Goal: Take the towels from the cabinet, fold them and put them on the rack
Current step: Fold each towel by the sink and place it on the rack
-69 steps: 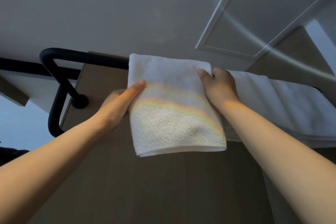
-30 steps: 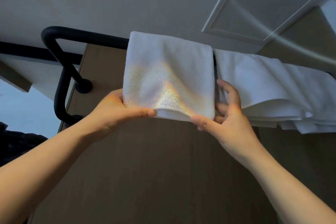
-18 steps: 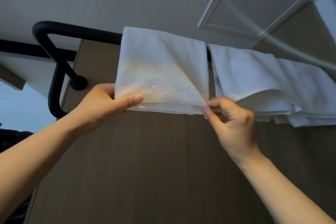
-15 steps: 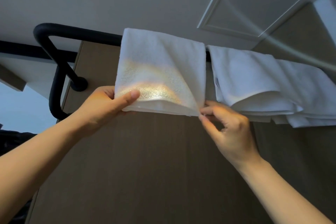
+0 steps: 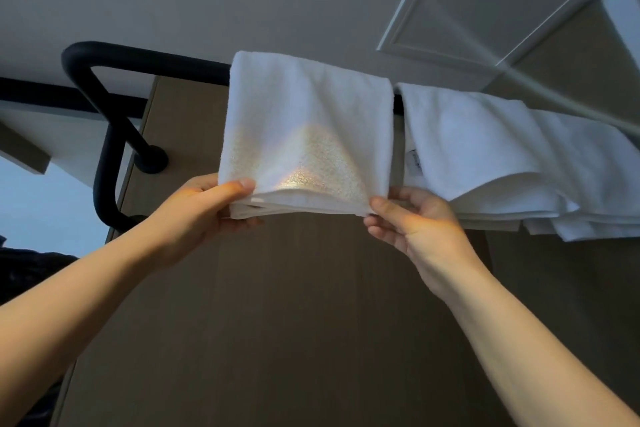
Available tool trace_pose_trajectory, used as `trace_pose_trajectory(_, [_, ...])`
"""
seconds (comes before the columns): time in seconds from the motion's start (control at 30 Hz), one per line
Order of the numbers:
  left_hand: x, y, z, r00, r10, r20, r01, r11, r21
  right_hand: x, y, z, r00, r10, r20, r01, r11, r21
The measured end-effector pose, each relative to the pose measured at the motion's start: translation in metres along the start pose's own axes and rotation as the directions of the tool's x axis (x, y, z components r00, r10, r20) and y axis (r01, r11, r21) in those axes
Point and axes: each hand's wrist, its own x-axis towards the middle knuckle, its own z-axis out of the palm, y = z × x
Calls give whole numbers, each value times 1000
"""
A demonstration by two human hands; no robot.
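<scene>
Both arms stretch upward, left hand and right hand pinching, thumbs frontmost.

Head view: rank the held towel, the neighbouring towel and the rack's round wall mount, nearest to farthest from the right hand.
1. Held towel: in the grip of the right hand.
2. Neighbouring towel: just right.
3. Wall mount: far left.

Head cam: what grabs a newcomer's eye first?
A folded white towel draped over the black rack bar, centre frame, with an iridescent patch of light on its lower half. The left hand and right hand pinch its bottom corners; more white towels hang on the bar to its right.
</scene>
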Motion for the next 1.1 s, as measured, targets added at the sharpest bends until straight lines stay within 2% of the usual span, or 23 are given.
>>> trace_pose_trajectory(0.07, [0,-2,1,1000,2,19,-1,1000,-30,-5,4,1,984,-155,-85,138,973,-186])
trace_pose_trajectory(0.13, [1,-3,3,1000,10,22,-9,999,-38,-12,7,5,934,-347,-87,266,837,-479])
trace_pose_trajectory(0.17, [2,-4,3,1000,16,21,-15,999,-41,-16,8,8,880,-472,-55,337,701,-629])
trace_pose_trajectory(0.23, [2,-5,2,999,27,31,-26,999,-47,-22,6,16,683,-725,91,456,325,-829])
trace_pose_trajectory(0.27, [2,-5,2,999,32,36,-30,998,-52,-23,3,21,585,-786,199,499,156,-852])
trace_pose_trajectory(0.3, [2,-4,1,999,34,37,-32,998,-55,-23,0,25,516,-799,310,549,31,-835])
trace_pose_trajectory(0.33, [2,-4,1,999,37,35,-35,998,-56,-22,-1,30,477,-783,398,598,-43,-801])
trace_pose_trajectory(0.37, [2,-3,0,999,37,32,-35,998,-54,-20,-2,35,453,-769,450,634,-77,-770])
trace_pose_trajectory(0.43, [2,-2,1,999,35,20,-34,998,-48,-13,-3,44,404,-792,458,671,-83,-737])
trace_pose_trajectory(0.5, [2,1,2,999,31,18,-30,998,-58,-5,-5,49,313,-842,440,704,-106,-703])
trace_pose_trajectory(0.57, [1,6,4,1000,13,28,-10,993,-114,1,-2,49,225,-844,487,742,-175,-647])
trace_pose_trajectory(0.63, [1,10,7,1000,4,25,0,986,-169,6,6,42,197,-808,555,759,-232,-609])
trace_pose_trajectory(0.77, [2,14,11,999,22,37,-18,994,-106,10,17,29,197,-815,545,754,-229,-615])
trace_pose_trajectory(0.83, [1,14,13,999,15,45,-10,992,-125,10,19,30,187,-818,544,751,-238,-616])
trace_pose_trajectory(0.9, [0,13,14,1000,2,26,2,988,-152,8,22,30,214,-799,562,771,-216,-599])
trace_pose_trajectory(0.93, [0,13,15,1000,1,12,1,988,-157,8,23,29,263,-784,562,795,-154,-587])
trace_pose_trajectory(0.97, [0,13,15,1000,4,-3,-5,989,-145,6,24,27,344,-770,536,812,-42,-582])
trace_pose_trajectory(1.03, [0,11,16,999,24,-32,-27,997,-72,3,24,21,559,-741,372,769,296,-566])
trace_pose_trajectory(1.1, [-3,11,15,996,68,-49,-66,997,37,2,23,16,749,-648,138,620,612,-492])
